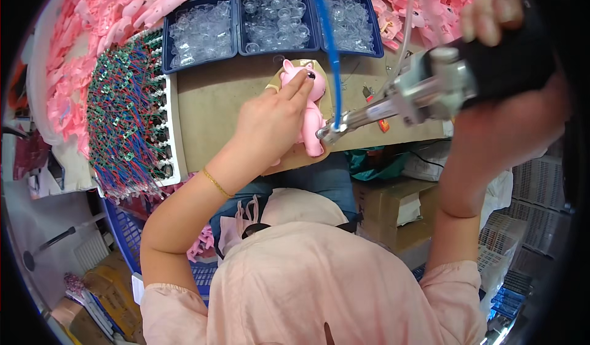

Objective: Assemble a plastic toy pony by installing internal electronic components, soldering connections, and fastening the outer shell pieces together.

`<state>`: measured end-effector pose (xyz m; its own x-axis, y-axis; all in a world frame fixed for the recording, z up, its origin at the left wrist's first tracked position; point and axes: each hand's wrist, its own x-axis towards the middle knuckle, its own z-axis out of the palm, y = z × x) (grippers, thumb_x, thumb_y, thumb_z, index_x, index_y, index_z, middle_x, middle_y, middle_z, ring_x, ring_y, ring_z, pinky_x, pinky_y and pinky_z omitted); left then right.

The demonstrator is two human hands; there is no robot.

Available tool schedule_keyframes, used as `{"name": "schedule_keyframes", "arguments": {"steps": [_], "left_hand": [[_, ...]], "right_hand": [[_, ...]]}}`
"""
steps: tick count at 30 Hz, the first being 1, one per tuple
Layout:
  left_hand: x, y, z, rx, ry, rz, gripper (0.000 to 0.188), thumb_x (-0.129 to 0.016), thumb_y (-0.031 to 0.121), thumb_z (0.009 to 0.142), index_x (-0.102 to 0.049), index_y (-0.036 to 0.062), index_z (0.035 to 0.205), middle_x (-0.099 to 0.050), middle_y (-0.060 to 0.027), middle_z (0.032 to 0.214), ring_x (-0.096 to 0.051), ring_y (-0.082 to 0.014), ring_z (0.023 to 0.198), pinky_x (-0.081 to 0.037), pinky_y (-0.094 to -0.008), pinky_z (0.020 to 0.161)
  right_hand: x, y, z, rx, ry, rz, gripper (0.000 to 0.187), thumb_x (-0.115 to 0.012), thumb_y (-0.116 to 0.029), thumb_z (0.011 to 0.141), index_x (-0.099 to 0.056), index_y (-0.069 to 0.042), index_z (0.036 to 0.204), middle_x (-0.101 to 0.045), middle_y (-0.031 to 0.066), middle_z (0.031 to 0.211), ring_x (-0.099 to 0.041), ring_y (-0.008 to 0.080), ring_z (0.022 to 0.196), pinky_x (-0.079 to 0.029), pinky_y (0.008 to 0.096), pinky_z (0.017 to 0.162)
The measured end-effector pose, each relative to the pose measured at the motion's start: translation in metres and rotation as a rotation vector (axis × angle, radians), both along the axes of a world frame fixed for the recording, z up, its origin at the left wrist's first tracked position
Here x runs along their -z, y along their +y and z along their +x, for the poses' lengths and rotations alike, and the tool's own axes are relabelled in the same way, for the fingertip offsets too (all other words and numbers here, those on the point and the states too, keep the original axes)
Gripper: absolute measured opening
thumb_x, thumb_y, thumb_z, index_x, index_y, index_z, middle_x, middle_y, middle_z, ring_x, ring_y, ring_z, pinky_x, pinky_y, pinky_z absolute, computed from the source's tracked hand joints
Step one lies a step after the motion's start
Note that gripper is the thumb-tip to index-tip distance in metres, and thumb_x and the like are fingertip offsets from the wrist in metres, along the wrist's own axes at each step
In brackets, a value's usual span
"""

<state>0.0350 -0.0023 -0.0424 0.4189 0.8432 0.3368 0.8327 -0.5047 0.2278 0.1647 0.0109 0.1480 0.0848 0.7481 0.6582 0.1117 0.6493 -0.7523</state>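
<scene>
A pink plastic animal-shaped toy (pixel 313 124) with upright ears lies on a tan pad at the front of the table. Across its head and upper body rest the fingers of my left hand (pixel 267 121), holding it down; the thumb is hidden. My right hand (pixel 501 127) is wrapped round the black grip of a power screwdriver (pixel 362 116), whose metal nose slants down to the left. Its tip is at the toy's lower body, but whether it touches cannot be made out. A blue hose (pixel 332 44) runs down to the nose.
Beyond the toy stand three joined dark blue bins (pixel 239 22) of clear plastic domes. At left, a white tray (pixel 177 133) carries wired circuit boards (pixel 126 111). Pink toy parts (pixel 80 44) pile up at far left and far right. A cardboard box (pixel 393 213) sits below the table.
</scene>
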Motion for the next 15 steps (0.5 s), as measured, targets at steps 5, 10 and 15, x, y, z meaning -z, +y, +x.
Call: {"name": "schedule_keyframes", "arguments": {"steps": [5, 10, 15], "left_hand": [[-0.012, 0.0, 0.006, 0.023, -0.083, -0.073, 0.05, -0.061, 0.018, 0.07, -0.053, 0.0077, 0.119, -0.05, -0.0043, 0.129, -0.062, -0.0201, 0.076, -0.053, -0.0302, 0.061], [-0.012, 0.001, 0.009, 0.033, -0.07, -0.094, 0.051, -0.061, 0.016, 0.07, -0.053, 0.0081, 0.119, -0.05, -0.0046, 0.129, -0.061, -0.0206, 0.078, -0.053, -0.029, 0.061], [-0.016, -0.001, 0.008, 0.025, -0.057, -0.089, 0.044, -0.06, 0.015, 0.069, -0.056, 0.0086, 0.113, -0.055, -0.004, 0.12, -0.06, -0.0198, 0.074, -0.051, -0.0298, 0.059]], "right_hand": [[0.002, -0.004, 0.0, -0.126, -0.036, -0.037, 0.027, -0.053, -0.029, 0.085, -0.053, -0.001, 0.085, -0.047, 0.0042, 0.063, -0.047, 0.0118, 0.055, -0.041, 0.0232, 0.055], [0.006, 0.003, 0.02, -0.283, -0.068, -0.077, 0.028, -0.049, -0.03, 0.086, -0.05, -0.001, 0.085, -0.045, 0.0048, 0.067, -0.045, 0.0129, 0.058, -0.039, 0.0251, 0.057], [0.016, 0.007, 0.008, -0.479, -0.111, -0.155, 0.03, -0.044, -0.031, 0.087, -0.047, -0.001, 0.085, -0.043, 0.0054, 0.07, -0.043, 0.0139, 0.06, -0.037, 0.0269, 0.059]]}}
